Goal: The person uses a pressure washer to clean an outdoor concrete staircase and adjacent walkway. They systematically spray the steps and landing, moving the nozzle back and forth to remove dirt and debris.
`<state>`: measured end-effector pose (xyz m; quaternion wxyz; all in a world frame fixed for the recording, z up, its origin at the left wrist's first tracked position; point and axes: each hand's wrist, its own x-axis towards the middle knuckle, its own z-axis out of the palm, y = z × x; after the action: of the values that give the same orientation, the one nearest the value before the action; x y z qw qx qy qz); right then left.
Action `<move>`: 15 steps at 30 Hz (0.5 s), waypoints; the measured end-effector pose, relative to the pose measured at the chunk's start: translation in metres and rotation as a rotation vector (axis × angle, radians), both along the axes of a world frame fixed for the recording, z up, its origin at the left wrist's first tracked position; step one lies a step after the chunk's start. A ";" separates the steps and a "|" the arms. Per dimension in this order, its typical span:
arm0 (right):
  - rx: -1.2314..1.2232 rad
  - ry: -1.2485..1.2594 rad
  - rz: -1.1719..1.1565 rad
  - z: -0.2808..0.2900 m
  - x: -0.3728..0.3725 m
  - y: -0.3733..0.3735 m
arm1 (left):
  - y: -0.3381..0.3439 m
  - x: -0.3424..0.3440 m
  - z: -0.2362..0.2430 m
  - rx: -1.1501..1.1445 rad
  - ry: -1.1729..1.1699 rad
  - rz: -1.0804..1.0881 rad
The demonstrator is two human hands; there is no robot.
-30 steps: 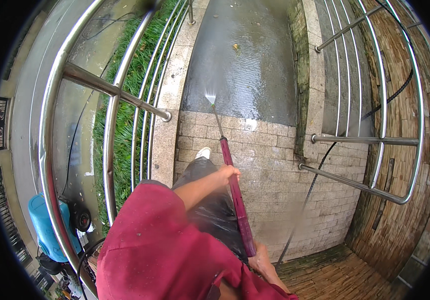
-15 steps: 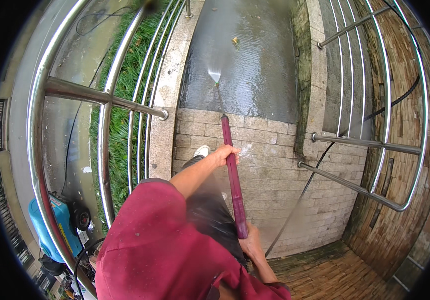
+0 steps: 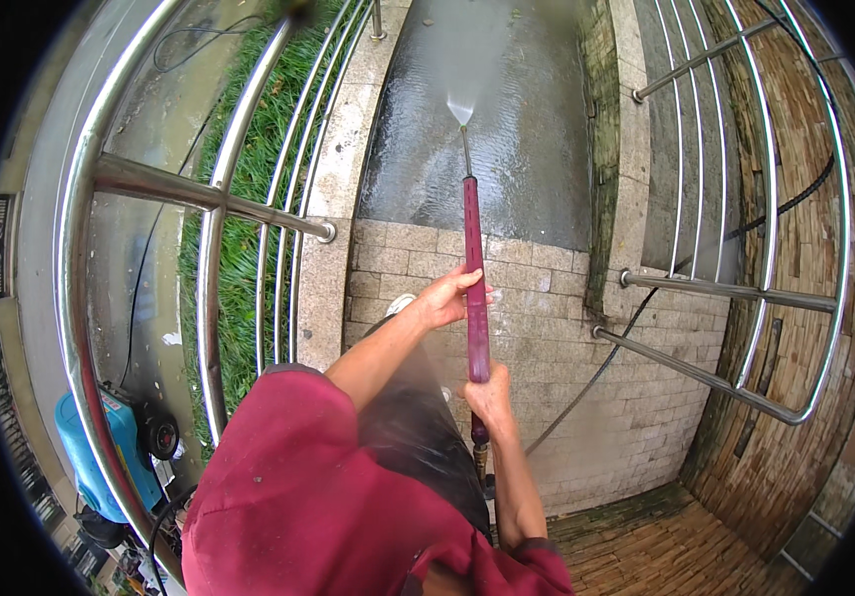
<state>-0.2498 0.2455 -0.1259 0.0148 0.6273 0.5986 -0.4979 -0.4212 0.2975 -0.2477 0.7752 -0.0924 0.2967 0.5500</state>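
Observation:
A maroon pressure washer wand [image 3: 474,233] points forward, its thin metal tip throwing a white fan of water [image 3: 461,109] onto the wet grey ramp [image 3: 537,129]. My left hand [image 3: 445,302] is closed around the middle of the maroon sleeve from the left side. Behind it, my right hand [image 3: 492,395] grips the wand near the sleeve's rear end. A darker handle section and a brass-coloured fitting show below the right hand, close to my dark trousers. The fitting's lower end is partly hidden by my right forearm and clothing.
Steel railings stand on the left [image 3: 211,199] and right [image 3: 767,288]. A black hose [image 3: 596,375] crosses the paving [image 3: 547,338] on the right. Beyond the left railing are grass [image 3: 234,238] and a blue wheeled machine [image 3: 100,452]. A brick-patterned wall [image 3: 800,258] rises at right.
The wand has moved forward and slightly right, its spray landing farther up the ramp. My right hand has come forward, nearer my left, which stays closed on the sleeve.

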 end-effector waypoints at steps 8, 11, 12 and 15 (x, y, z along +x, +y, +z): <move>-0.042 0.014 0.134 0.076 0.127 -0.106 | -0.037 0.055 -0.016 -0.258 -0.027 -0.155; -0.173 -0.096 0.181 0.118 0.182 -0.139 | -0.096 0.098 -0.030 -0.281 -0.065 -0.296; -0.169 -0.098 0.211 0.131 0.196 -0.148 | -0.117 0.115 -0.031 -0.314 -0.117 -0.316; -0.209 -0.156 0.280 0.164 0.224 -0.167 | -0.171 0.165 -0.028 -0.510 -0.089 -0.401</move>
<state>-0.0253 0.0781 0.0383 0.1952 0.5696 0.6220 -0.5006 -0.2559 0.1263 -0.2758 0.8322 -0.2473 0.4030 0.2896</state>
